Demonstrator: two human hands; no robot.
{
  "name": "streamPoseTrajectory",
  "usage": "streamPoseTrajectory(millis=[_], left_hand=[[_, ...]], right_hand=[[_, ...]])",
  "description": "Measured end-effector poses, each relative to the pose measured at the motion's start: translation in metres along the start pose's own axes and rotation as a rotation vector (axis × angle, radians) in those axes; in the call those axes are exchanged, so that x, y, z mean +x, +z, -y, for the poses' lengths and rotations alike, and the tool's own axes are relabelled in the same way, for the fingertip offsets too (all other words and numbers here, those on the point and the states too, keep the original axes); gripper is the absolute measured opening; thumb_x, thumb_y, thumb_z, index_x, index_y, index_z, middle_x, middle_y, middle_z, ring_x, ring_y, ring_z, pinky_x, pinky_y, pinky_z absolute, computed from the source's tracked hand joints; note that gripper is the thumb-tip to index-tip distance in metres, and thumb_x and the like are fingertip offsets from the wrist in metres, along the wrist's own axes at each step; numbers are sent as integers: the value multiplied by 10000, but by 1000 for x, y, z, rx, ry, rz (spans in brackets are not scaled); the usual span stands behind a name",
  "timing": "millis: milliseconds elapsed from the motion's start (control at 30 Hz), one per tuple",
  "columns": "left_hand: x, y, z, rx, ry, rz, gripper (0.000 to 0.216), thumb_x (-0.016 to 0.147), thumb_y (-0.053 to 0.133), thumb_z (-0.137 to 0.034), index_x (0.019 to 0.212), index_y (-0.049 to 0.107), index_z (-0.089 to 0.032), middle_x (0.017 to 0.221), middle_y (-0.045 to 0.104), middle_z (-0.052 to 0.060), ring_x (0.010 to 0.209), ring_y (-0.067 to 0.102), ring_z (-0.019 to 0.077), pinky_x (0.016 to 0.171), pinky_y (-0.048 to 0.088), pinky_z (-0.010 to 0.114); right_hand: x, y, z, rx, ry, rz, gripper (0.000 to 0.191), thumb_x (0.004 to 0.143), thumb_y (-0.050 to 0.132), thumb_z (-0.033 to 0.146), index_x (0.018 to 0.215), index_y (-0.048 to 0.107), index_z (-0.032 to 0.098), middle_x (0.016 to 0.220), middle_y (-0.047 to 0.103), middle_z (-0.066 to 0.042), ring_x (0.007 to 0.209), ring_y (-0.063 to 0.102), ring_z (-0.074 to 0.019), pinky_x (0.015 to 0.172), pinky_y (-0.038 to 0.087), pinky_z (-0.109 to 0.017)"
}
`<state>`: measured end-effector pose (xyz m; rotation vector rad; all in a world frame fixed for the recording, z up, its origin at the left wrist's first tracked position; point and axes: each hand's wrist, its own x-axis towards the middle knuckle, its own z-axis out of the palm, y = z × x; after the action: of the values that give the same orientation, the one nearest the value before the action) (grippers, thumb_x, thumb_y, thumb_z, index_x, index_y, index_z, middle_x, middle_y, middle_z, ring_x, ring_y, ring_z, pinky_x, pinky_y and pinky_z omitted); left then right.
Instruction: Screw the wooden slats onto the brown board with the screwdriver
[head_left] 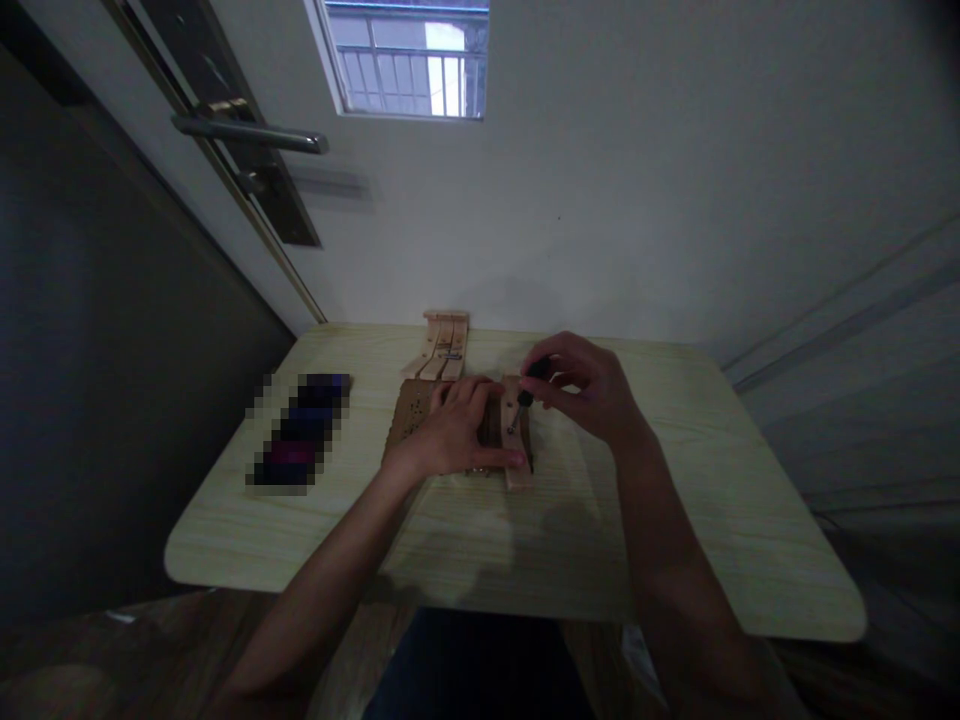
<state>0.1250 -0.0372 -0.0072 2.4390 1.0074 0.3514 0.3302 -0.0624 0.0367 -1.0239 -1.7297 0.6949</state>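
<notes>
A brown board [409, 408], which looks like cardboard with small dark holes and a wavy left edge, lies on the table. Across its right end runs a light wooden strip [519, 478] with small screws in it. My left hand [461, 425] is laid over the board, its thumb and index finger pressing the strip near its two ends. In my right hand [581, 385] is a screwdriver [526, 397] with a black handle, pinched between fingers and thumb. Its metal shaft slants down to a screw [511, 430] on the strip. The board's middle is partly hidden under my left hand.
Behind the board, several similar wooden strips [446, 345] lie together with small metal pieces on them. A dark, pixelated object [304, 430] is on the left of the pale table [720, 500]. A white door [600, 200] with a metal handle [255, 133] rises behind the table.
</notes>
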Motion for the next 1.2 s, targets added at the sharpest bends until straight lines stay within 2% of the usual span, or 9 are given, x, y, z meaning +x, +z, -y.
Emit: streamPoseTrajectory(millis=[233, 333, 433, 533, 667, 800, 967, 1067, 1200], left_hand=[[-1, -2, -3, -5, -13, 1, 864, 674, 641, -751, 1301, 430, -195, 1370, 446, 144, 1330, 371, 363, 1134, 180, 597], [-1, -2, -3, -13, -25, 9, 872, 672, 636, -759, 1302, 435, -190, 1368, 445, 152, 1336, 363, 375, 1137, 173, 602], [-1, -2, -3, -14, -16, 4, 878, 673, 637, -758, 1307, 431, -187, 1368, 445, 149, 1342, 356, 372, 1143, 164, 602], [0, -2, -3, -12, -24, 9, 877, 672, 645, -750, 1305, 432, -180, 1365, 448, 149, 1340, 357, 372, 1144, 155, 609], [0, -2, -2, -10, -14, -2, 863, 669, 641, -756, 1295, 440, -197, 1360, 450, 149, 1334, 361, 376, 1142, 164, 608], [0, 0, -1, -1, -11, -8, 890, 670, 613, -784, 1315, 417, -204, 1384, 433, 153, 1338, 353, 378, 1137, 173, 609], [-1, 0, -1, 8, -11, 0, 872, 680, 607, -781, 1302, 424, -198, 1368, 448, 142, 1334, 365, 363, 1143, 169, 600], [-1, 0, -1, 12, -16, 7, 877, 676, 607, -785, 1301, 426, -196, 1378, 443, 148, 1336, 366, 365, 1143, 165, 602], [0, 1, 0, 21, -12, 4, 912, 682, 594, -791, 1337, 398, -187, 1397, 431, 158, 1347, 351, 371, 1138, 172, 604]], right_hand=[[-3, -7, -3, 93, -25, 42, 208, 864, 622, 245, 1060, 671, 193, 967, 702, -41, 636, 687, -87, 546, 578, -190], [-2, -6, -3, 70, -5, 11, 220, 825, 675, 264, 1031, 668, 186, 877, 694, -24, 612, 678, -90, 528, 574, -188], [0, -4, -2, 24, -8, -50, 213, 740, 765, 283, 883, 637, 191, 748, 646, 23, 600, 645, -80, 498, 544, -165], [1, -2, -1, 14, -2, -82, 265, 708, 793, 282, 826, 570, 203, 746, 624, 43, 602, 620, -65, 483, 519, -144], [1, 3, 0, 6, -22, -64, 244, 761, 747, 267, 939, 590, 211, 847, 644, 27, 622, 620, -57, 489, 523, -142], [0, 2, 1, 2, -45, 13, 177, 804, 707, 254, 972, 674, 206, 844, 676, 15, 617, 631, -53, 522, 538, -141], [-2, -3, 0, 63, -31, 82, 234, 866, 630, 247, 1092, 678, 209, 949, 711, -25, 661, 676, -77, 565, 574, -175], [-1, -4, -2, 58, -19, 45, 228, 809, 700, 243, 1033, 676, 203, 869, 696, -4, 613, 655, -70, 537, 558, -169], [0, 0, -3, 43, -6, -41, 284, 671, 822, 245, 837, 596, 202, 735, 623, 48, 585, 602, -63, 496, 516, -153]])
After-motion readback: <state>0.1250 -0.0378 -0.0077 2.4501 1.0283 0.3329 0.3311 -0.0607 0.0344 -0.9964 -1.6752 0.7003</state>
